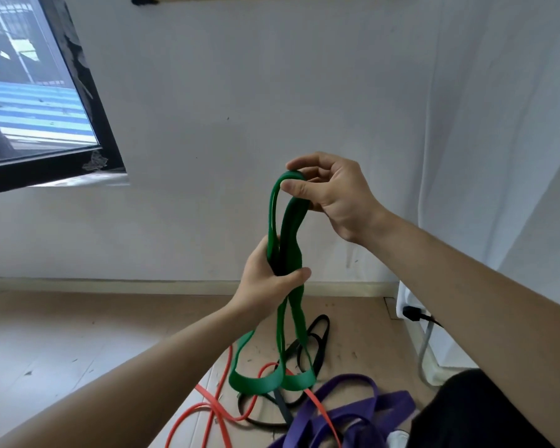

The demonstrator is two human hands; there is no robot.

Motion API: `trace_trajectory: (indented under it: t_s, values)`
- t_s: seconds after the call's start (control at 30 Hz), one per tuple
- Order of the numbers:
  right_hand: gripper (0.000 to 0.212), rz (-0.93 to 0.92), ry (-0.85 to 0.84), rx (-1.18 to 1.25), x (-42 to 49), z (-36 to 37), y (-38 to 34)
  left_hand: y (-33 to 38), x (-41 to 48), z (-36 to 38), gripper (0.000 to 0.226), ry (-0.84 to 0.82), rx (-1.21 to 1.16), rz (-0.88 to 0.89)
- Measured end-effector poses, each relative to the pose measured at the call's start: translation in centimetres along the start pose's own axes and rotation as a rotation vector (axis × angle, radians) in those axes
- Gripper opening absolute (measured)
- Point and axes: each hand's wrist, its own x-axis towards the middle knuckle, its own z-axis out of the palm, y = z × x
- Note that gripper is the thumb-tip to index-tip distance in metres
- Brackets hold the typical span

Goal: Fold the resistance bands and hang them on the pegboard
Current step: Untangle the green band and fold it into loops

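Green is the band being worked on: the green resistance band (pixel 256 384) is held up in front of the white wall (pixel 240 92), doubled over into several long strands between the person's two hands. The right hand (pixel 333 195) is the higher one. Its thumb (pixel 291 189) and forefinger are closed together on the top bend of the band, pinching the fold, while its other fingers curl loosely behind. Lower down, the left hand (pixel 265 282) wraps round the gathered strands at about their middle, fingers curled behind them and thumb (pixel 299 273) pressed across the front, so the strands are bunched tight at that spot. Between the two hands the band bows out into a narrow upright loop.

Below the left hand the strands spread again and hang down, ending in two wide loops near the floor (pixel 46 334), right over the other bands; I cannot tell whether they touch.

Those others lie in a loose tangle on the ground. A black band (pixel 320 328) lies nearest the wall, partly behind the green loops. An orange band (pixel 220 412) snakes under them and off to the left. A purple band (pixel 353 412) is heaped closest to the person, just beside dark clothing at the lower right.

To the left there is a dark-framed window (pixel 29 92). At the right, low on the wall, a black plug (pixel 413 313) sits in a white socket, beside a hanging white cloth.
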Motion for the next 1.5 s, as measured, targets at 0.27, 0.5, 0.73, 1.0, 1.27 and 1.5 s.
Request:
trace_trajectory:
  t_s: [0.27,0.5,0.73,1.0,1.27,1.5]
  values:
    - [0.024,0.04,-0.046,0.051,0.1,-2.4,1.1,-1.8,0.9,-4.3,0.029,-0.152,0.258,-0.053]
    - [0.044,0.177,-0.107,0.109,0.8,-7.1,3.4,-1.2,2.1,-8.0,0.031,-0.136,0.398,-0.048]
    - [0.034,0.427,-0.43,-0.298,0.0,-9.1,8.3,-1.2,1.6,-10.7,0.031,-0.188,0.235,-0.085]
    - [0.063,0.411,-0.718,-0.843,-1.1,-4.5,8.8,0.4,1.1,-10.4,0.029,-0.277,0.22,-0.069]
    - [0.039,0.161,-0.694,-0.7,-2.1,1.9,5.3,1.4,0.8,-8.7,0.025,-0.311,0.417,0.044]
    - [0.026,0.132,-0.599,-0.604,-1.8,1.4,4.0,0.5,0.8,-8.9,0.039,-0.24,0.461,0.032]
